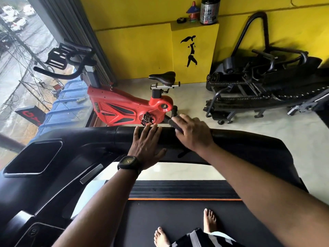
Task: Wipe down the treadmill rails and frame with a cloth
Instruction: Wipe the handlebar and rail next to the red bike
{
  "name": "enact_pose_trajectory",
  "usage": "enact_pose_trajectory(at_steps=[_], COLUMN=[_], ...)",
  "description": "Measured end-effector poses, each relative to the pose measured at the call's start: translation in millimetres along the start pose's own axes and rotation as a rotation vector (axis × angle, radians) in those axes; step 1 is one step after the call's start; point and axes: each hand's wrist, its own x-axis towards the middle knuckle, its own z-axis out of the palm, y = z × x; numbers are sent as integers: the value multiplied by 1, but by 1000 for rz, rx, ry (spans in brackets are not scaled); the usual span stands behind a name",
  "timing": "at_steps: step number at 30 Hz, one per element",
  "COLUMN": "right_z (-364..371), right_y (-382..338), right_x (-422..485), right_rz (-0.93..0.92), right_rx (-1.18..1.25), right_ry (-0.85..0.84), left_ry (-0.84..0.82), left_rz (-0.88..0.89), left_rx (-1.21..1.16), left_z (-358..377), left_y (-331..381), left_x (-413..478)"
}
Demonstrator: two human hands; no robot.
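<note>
Where the dark cloth (175, 124) sits on top of the black treadmill rail (249, 139), your right hand (193, 133) curls its fingers over it and holds it against the rail. Your left hand (147, 146), with a wristwatch (128, 162) on, lies just beside it, fingers straight and flat on the same rail. Your bare feet (210, 220) stand on the belt (160, 211). A red exercise bike (128, 107) stands beyond the rail.
</note>
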Motion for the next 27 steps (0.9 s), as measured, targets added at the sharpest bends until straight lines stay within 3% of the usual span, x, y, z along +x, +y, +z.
enact_pose_trajectory(at_steps=[4,8,10,13,16,20,23,25,27], right_z=[1,10,2,-8,-4,13,1,-4,-4], right_y=[-7,-31,-16,11,-2,-23,3,18,13], right_x=[-18,-40,-17,10,-15,-48,-13,3,-8], right_rz=[276,94,0,123,281,74,-29,103,263], right_rx=[13,37,34,46,-6,42,24,45,46], right_ry=[60,137,61,-111,7,158,21,-69,-13], left_ry=[-2,-4,-9,-26,-24,-18,-14,-16,-19], left_rz=[-8,-11,-7,0,-15,-16,-8,11,22], left_rx=[-1,-3,-4,10,-6,-15,-12,0,-2], left_z=[0,0,-1,-1,-1,0,0,1,1], left_y=[4,6,7,9,13,14,14,15,15], left_x=[2,3,4,5,6,6,8,9,11])
